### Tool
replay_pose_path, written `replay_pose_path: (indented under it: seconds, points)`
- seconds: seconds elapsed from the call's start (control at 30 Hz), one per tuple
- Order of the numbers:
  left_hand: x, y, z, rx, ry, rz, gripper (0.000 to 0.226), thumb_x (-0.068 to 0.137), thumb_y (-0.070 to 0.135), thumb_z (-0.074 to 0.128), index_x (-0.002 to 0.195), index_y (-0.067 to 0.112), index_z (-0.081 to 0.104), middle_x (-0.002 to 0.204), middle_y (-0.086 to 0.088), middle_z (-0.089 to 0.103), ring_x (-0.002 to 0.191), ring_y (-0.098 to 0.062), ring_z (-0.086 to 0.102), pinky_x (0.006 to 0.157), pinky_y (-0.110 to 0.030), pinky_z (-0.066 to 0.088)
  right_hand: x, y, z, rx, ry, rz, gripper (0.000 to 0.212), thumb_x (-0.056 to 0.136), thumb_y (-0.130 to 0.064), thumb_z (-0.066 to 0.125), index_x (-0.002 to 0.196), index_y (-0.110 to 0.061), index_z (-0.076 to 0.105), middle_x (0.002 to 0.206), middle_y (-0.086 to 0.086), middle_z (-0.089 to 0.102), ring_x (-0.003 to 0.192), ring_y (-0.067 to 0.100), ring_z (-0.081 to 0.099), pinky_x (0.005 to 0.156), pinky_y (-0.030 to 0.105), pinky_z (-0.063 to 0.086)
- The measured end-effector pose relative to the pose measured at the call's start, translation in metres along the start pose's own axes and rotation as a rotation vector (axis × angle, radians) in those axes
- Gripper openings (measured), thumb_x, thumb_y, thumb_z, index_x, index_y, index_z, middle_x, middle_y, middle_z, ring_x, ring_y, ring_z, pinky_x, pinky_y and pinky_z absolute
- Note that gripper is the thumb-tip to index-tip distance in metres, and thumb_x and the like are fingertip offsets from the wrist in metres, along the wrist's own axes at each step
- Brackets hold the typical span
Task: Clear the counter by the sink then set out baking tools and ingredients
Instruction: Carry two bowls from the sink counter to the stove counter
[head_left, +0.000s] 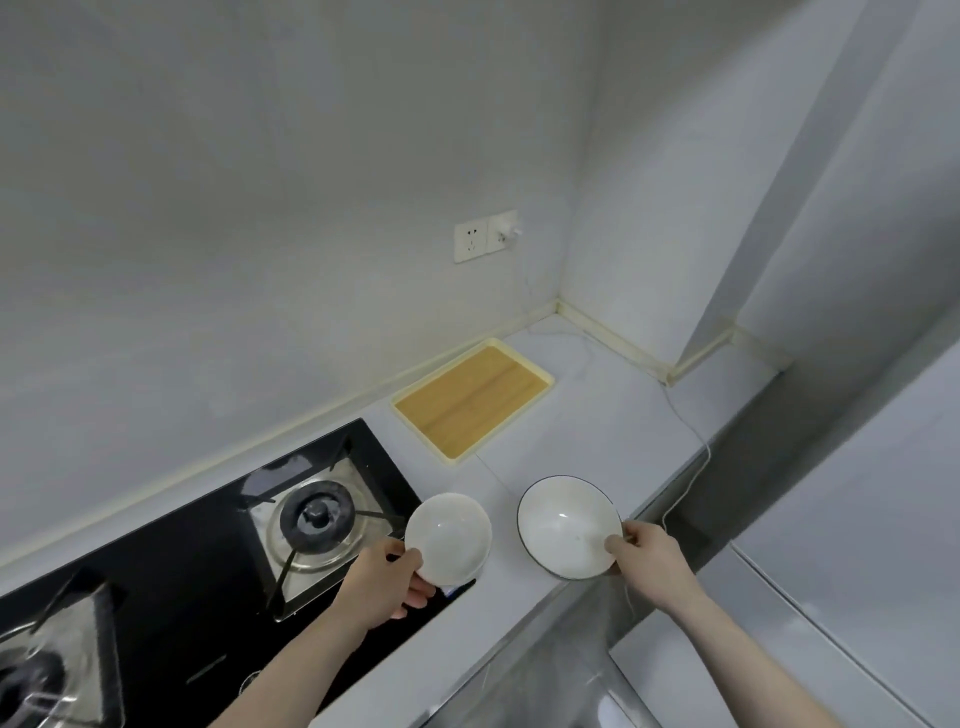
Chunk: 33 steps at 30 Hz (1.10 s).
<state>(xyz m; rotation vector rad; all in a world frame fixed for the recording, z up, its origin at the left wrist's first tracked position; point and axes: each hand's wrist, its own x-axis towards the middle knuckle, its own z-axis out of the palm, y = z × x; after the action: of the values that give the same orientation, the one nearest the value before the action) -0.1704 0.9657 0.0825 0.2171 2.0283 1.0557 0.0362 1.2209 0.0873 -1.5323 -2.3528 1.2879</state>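
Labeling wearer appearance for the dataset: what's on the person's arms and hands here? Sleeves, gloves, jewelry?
Nothing worn that shows. The left hand and right hand are ungloved, with no rings, watch or bands visible. Both forearms are bare to the frame edge; no sleeve is in view.

Two empty white bowls, a plain small bowl (448, 538) and a larger dark-rimmed bowl (569, 526), tilted side by side above the table (597, 415).

Both bowls, the plain white bowl (451, 535) and the dark-rimmed bowl (566, 525), look like glossy glazed ceramic, the hob (197, 540) is shiny black glass with a brushed-metal burner pan (332, 540), the tray (470, 397) has a matt wood-grain face in a cream plastic-looking rim, and the table (597, 415) is smooth, pale and matt.
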Motion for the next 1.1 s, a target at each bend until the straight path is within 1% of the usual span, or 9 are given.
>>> replay_pose_path:
  seconds: [0.13,0.27,0.47,0.57,0.67,0.83,0.93,1.03,1.1]
  points:
    - [0.035,0.013,0.013,-0.002,0.023,-0.04,0.015,0.095,0.018,0.052,0.107,0.011,0.057,0.076,-0.01,0.078,0.061,-0.02,0.068,0.059,-0.029,0.047,0.045,-0.004,-0.004,0.01,-0.048,0.004,0.014,0.089,-0.016,0.056,0.086,-0.015,0.069,0.066,-0.001,0.075,0.073,0.013,0.073,0.075,0.03,0.057]
    - [0.068,0.026,0.03,0.006,0.044,-0.11,0.016,0.095,0.019,0.051,0.108,0.012,0.058,0.076,-0.007,0.078,0.064,-0.02,0.07,0.062,-0.029,0.051,0.096,-0.009,-0.007,-0.035,-0.112,0.003,0.013,0.09,-0.016,0.054,0.092,-0.015,0.067,0.068,-0.001,0.075,0.078,0.018,0.074,0.068,0.028,0.055]
    - [0.112,0.036,0.053,-0.013,0.05,-0.229,0.017,0.092,0.015,0.049,0.106,0.007,0.055,0.077,-0.013,0.077,0.056,-0.022,0.065,0.054,-0.027,0.05,0.166,-0.004,-0.013,-0.076,-0.203,0.032,0.012,0.089,-0.014,0.053,0.092,-0.016,0.065,0.061,-0.003,0.074,0.078,0.016,0.074,0.077,0.036,0.06]
    - [0.136,0.042,0.068,-0.078,0.077,-0.285,0.021,0.091,0.012,0.048,0.108,0.004,0.056,0.076,-0.015,0.076,0.054,-0.022,0.064,0.05,-0.024,0.045,0.209,-0.003,-0.018,-0.073,-0.244,0.052,0.011,0.087,-0.013,0.053,0.09,-0.016,0.063,0.06,-0.004,0.074,0.082,0.021,0.075,0.08,0.044,0.061]
    - [0.152,0.042,0.079,-0.149,0.113,-0.336,0.022,0.092,0.008,0.046,0.11,-0.002,0.055,0.075,-0.02,0.075,0.049,-0.024,0.059,0.047,-0.022,0.039,0.234,-0.002,-0.017,-0.071,-0.266,0.067,0.012,0.086,-0.012,0.051,0.09,-0.019,0.061,0.064,-0.001,0.075,0.08,0.019,0.075,0.078,0.042,0.062]
    - [0.176,0.052,0.097,-0.181,0.139,-0.408,0.017,0.092,0.009,0.047,0.104,0.001,0.056,0.072,-0.018,0.073,0.048,-0.022,0.06,0.045,-0.021,0.041,0.273,-0.005,-0.015,-0.082,-0.304,0.092,0.017,0.082,-0.012,0.05,0.092,-0.017,0.064,0.071,0.001,0.076,0.085,0.021,0.075,0.082,0.042,0.062]
    - [0.188,0.057,0.105,-0.191,0.145,-0.425,0.018,0.094,0.014,0.048,0.107,0.005,0.057,0.078,-0.015,0.077,0.058,-0.022,0.07,0.051,-0.024,0.049,0.29,-0.008,-0.011,-0.097,-0.327,0.103,0.019,0.081,-0.01,0.048,0.09,-0.018,0.063,0.066,0.001,0.076,0.086,0.023,0.074,0.077,0.041,0.06]
    - [0.195,0.064,0.112,-0.19,0.162,-0.437,0.016,0.097,0.017,0.048,0.107,0.009,0.057,0.085,-0.012,0.078,0.072,-0.022,0.075,0.061,-0.028,0.056,0.299,-0.014,-0.009,-0.098,-0.341,0.126,0.019,0.083,-0.007,0.046,0.088,-0.018,0.061,0.073,0.007,0.077,0.087,0.024,0.074,0.07,0.036,0.06]
    - [0.2,0.067,0.116,-0.205,0.17,-0.442,0.014,0.098,0.017,0.048,0.106,0.009,0.056,0.087,-0.012,0.078,0.074,-0.021,0.075,0.062,-0.028,0.057,0.304,-0.018,-0.007,-0.083,-0.348,0.149,0.019,0.085,-0.006,0.047,0.09,-0.016,0.062,0.078,0.01,0.077,0.086,0.025,0.073,0.062,0.031,0.058]
